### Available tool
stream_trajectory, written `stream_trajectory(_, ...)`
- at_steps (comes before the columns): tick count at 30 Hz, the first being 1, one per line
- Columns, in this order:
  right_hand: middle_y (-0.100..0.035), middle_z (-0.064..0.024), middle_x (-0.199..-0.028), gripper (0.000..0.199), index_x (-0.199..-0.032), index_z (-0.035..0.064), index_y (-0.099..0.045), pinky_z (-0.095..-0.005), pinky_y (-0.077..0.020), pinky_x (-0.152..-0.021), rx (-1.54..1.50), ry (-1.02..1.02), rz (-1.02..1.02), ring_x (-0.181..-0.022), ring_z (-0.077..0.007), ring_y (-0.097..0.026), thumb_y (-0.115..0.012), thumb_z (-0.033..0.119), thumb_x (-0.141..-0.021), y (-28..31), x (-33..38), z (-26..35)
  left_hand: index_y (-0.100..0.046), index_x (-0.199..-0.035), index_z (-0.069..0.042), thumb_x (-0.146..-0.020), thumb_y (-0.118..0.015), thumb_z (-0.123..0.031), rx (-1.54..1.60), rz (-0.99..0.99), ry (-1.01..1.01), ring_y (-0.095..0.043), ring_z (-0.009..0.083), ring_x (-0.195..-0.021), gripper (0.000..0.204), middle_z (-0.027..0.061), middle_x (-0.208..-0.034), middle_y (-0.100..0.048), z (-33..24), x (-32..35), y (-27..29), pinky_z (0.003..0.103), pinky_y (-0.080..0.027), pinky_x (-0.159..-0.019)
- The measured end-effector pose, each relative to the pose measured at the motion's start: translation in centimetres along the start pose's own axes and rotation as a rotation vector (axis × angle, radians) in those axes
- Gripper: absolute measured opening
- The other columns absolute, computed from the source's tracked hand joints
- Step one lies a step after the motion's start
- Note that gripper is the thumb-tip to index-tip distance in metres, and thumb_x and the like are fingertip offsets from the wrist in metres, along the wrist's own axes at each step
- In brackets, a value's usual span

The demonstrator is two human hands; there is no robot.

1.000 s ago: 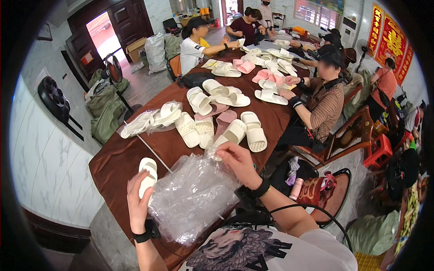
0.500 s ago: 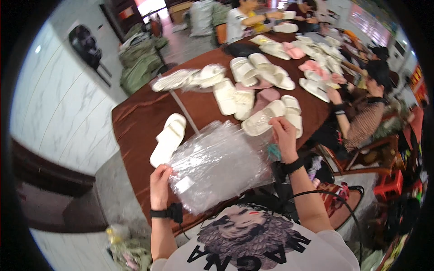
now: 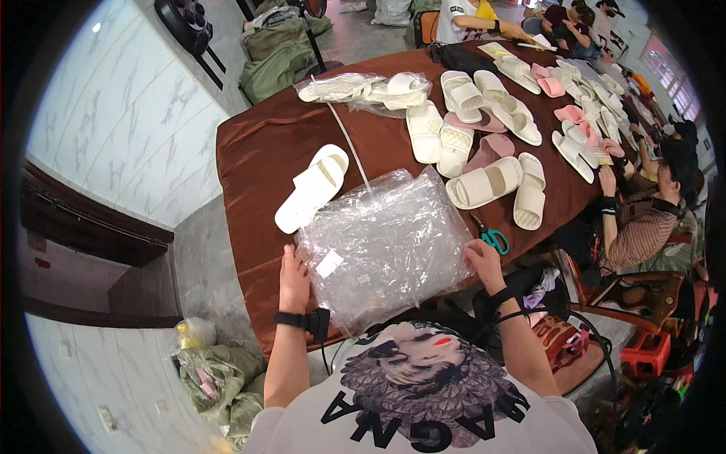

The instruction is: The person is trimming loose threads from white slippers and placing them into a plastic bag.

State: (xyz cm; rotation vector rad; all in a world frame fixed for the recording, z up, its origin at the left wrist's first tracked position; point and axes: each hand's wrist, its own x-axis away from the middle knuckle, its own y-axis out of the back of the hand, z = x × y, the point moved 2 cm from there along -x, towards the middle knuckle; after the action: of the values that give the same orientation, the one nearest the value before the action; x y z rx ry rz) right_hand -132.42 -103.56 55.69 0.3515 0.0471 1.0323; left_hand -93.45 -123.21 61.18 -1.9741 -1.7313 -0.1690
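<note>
The left hand (image 3: 294, 278) stands at the near left edge of a flat pile of clear plastic bags (image 3: 386, 261), its fingers extended and unclenched, nothing closed inside them. The right hand (image 3: 484, 265) bends its fingers over the pile's right edge; whether they pinch the film or merely touch it, I cannot tell. The pile lies between the two hands, broader from side to side than from near to far, with a small white label (image 3: 329, 263) toward the left.

Straight out past the left fingertips, apart from them, is a lone white slipper (image 3: 308, 198). Its long axis slants from lower left to upper right, the plain heel end toward the person and the strap toward the far end, its right side against the pile's upper left corner. The left hand is clearly nearer to it; the right has the whole pile in between. Teal-handled scissors (image 3: 495, 240) lie just beyond the right hand, and more cream slippers (image 3: 485, 184) spread across the brown tablecloth (image 3: 257, 181) farther out
</note>
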Motion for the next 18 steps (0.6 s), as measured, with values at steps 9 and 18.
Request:
stream_trajectory(9,-0.055,-0.0015,-0.061,0.018,-0.087,0.0003,-0.063,-0.0242,-0.0391,-0.051,-0.103,-0.027,-0.100,-0.054,-0.0076,-0.050,-0.052,0.013,-0.095,-0.4,0.0,3.3,-0.063,-0.098,-0.005,-0.095,-0.058,-0.012,-0.040,0.123,-0.018,-0.061,0.0118,-0.082,0.009,0.0018,-0.084,-0.063,6.2,6.9,0.3,0.022,-0.047,-0.074)
stream_trajectory(18,-0.057,-0.0089,-0.069,0.019,-0.102,0.0035,-0.054,-0.0371,-0.0444,-0.058,0.448,0.011,-0.113,-0.062,-0.0244,-0.056,-0.058,0.019,-0.092,-1.9,1.2,1.4,-0.054,-0.123,-0.003,-0.090,-0.063,-0.009,-0.656,-0.437,-0.564,-0.058,0.0199,-0.098,0.035,0.0125,-0.109,-0.059,2.3,6.9,0.3,0.030,-0.046,-0.086)
